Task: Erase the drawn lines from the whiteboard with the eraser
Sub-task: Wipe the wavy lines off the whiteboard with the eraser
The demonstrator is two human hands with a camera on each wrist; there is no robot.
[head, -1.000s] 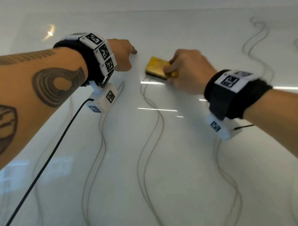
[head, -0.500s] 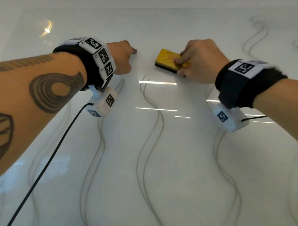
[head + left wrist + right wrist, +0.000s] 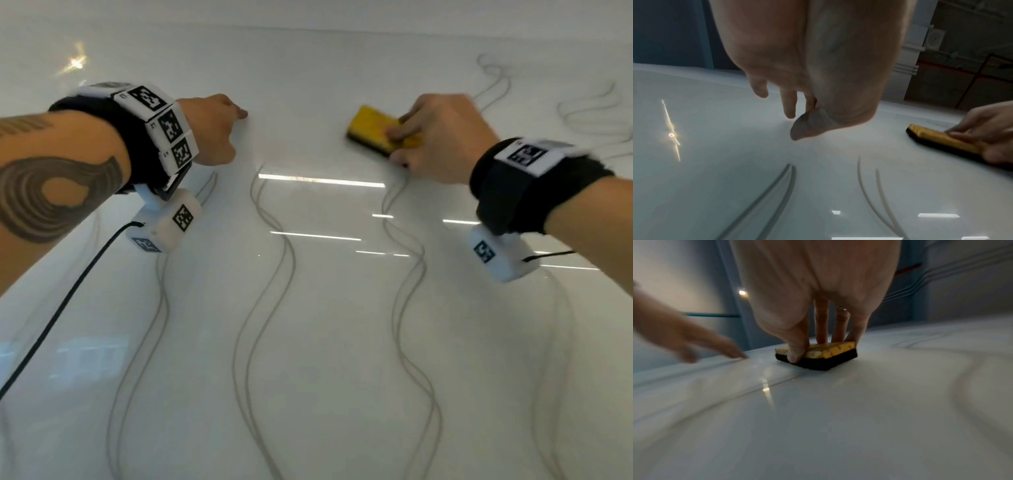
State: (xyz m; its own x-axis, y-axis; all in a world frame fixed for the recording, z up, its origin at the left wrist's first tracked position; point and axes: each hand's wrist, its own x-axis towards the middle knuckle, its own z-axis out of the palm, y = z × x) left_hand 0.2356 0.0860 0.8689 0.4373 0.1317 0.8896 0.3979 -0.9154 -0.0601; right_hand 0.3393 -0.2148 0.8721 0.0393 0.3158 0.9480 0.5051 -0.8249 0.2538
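Under right wrist, thumb (image 3: 796,352) pinching eraser (image 3: 830,352) side

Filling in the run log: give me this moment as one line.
right hand grips eraser flat on whiteboard | left hand fingertips on board | drawn lines remain

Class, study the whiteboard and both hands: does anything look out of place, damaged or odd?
Nothing stands out. The right hand grips the yellow eraser flat on the whiteboard; the left hand touches the board with its fingertips. Wavy grey lines remain below, not yet erased.
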